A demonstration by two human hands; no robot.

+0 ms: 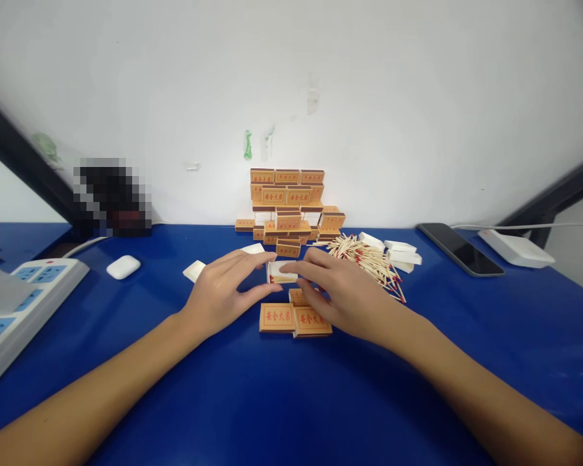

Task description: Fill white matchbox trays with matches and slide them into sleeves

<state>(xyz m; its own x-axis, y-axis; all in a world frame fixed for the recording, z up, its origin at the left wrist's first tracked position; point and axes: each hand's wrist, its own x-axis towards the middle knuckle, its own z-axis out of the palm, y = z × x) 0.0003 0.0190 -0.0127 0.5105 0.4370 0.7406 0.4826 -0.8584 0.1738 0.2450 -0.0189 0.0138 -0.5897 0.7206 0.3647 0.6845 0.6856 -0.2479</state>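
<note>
One tray (282, 268): white, between your two hands, open side up, with a few matches (284, 280) along its near side; whether it rests on the table (291, 395) you cannot tell.
Left hand (223, 285): thumb and forefinger spread around the tray, one near its front edge, one near its back; you cannot tell if they grip.
Right hand (342, 288): fingers bent, one reaching over the tray; its hold, if any, you cannot make out.
Near boxes (277, 316): three, close together on your side of the tray, one partly under your right hand's fingers.
Stack (287, 221): more boxes in tiers beyond the tray, near the wall (393, 116).
Match pile (364, 260): loose, red-tipped, to the right.
Spare trays (401, 247): white, some beside the pile, others left, near your left hand.
Phone (461, 249): lying farther right.
Power strip (29, 304): far left, beyond the small white case (123, 266).
</note>
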